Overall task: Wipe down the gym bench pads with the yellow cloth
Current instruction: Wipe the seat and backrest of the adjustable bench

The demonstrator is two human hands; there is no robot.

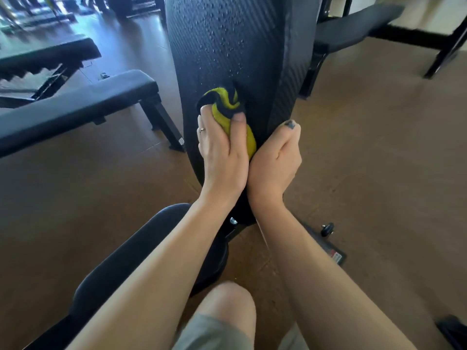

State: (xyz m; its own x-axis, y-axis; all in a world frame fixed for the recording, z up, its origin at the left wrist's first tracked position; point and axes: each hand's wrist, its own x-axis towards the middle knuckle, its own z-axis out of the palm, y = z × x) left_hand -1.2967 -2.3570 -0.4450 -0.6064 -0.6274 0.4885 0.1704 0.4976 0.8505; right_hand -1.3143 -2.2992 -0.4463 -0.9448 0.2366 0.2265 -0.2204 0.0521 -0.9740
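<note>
I am in the middle of wiping the raised back pad (227, 46) of the bench, working near its lower end. My left hand (222, 152) is closed tight around the yellow cloth (227, 107), which is bunched into a wad; the wad sticks out past my fingertips and presses flat against the pad's textured face. My right hand (276, 157) is curled around the pad's right edge, thumb on the front, bracing it; it grips nothing but the pad. The two hands touch at the heel.

Above the cloth the pad is speckled with droplets, so I judge most of this pad is yet to be wiped. The next move, as I see it, calls for pushing the cloth upward through those droplets with steady pressure, while my right hand steadies the pad. The seat pad (141, 248), below my left forearm, looks like the part to do after.
</note>
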